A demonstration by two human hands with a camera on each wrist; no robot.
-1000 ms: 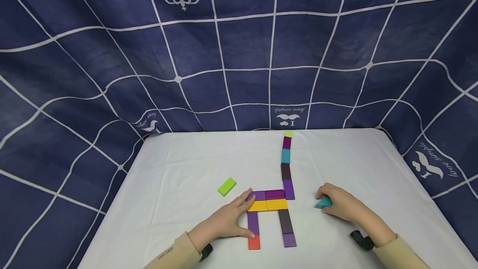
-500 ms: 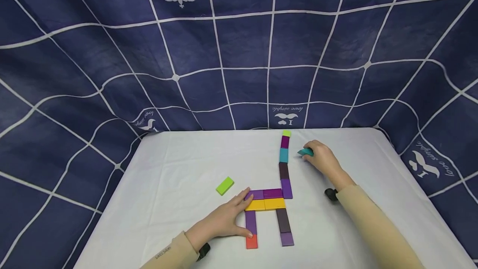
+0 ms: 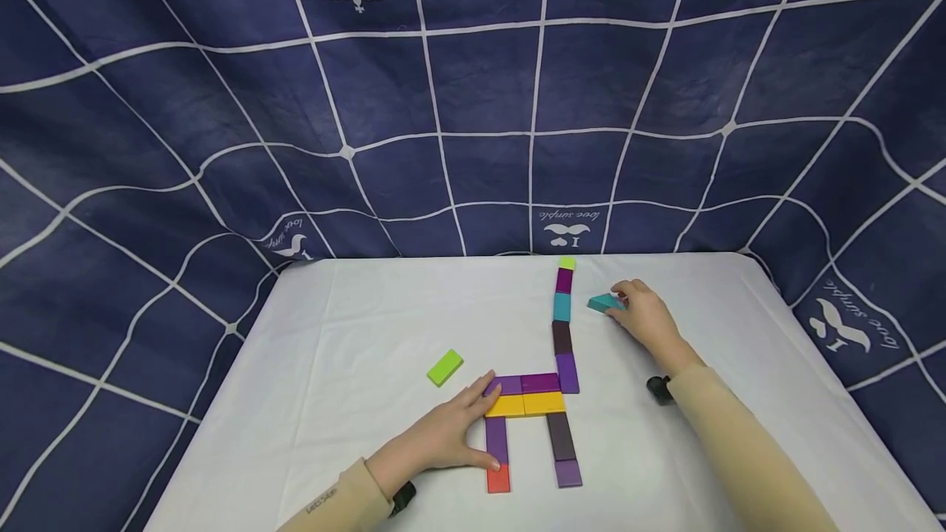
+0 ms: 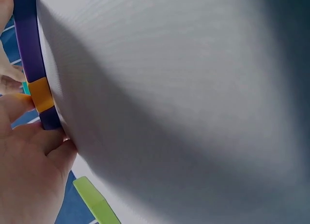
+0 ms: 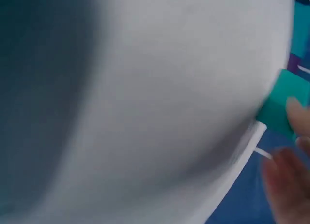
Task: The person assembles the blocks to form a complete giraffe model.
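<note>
In the head view my right hand [image 3: 646,318] holds a teal block [image 3: 604,302] with a pointed end, to the right of the column's teal block [image 3: 562,307]. A finger overlaps the held teal block [image 5: 286,100] in the right wrist view, where the other fingers are blurred. My left hand [image 3: 443,433] lies spread at the left side of the block figure, fingertips at the purple block [image 3: 504,386] and yellow block [image 3: 506,406]. Its thumb touches near where the lower purple block [image 3: 497,437] meets the red block [image 3: 498,479].
A loose lime-green block [image 3: 446,368] lies left of the figure. From the figure's upper right, a column of blocks runs toward the far table edge, ending in a small lime block [image 3: 567,263]. Behind the white-covered table [image 3: 369,310] hangs a blue checked curtain [image 3: 473,89].
My right hand has carried the teal block away from me and leftward, up beside the column. Lately the block has turned, showing more of its face. My left hand stays at the figure.
</note>
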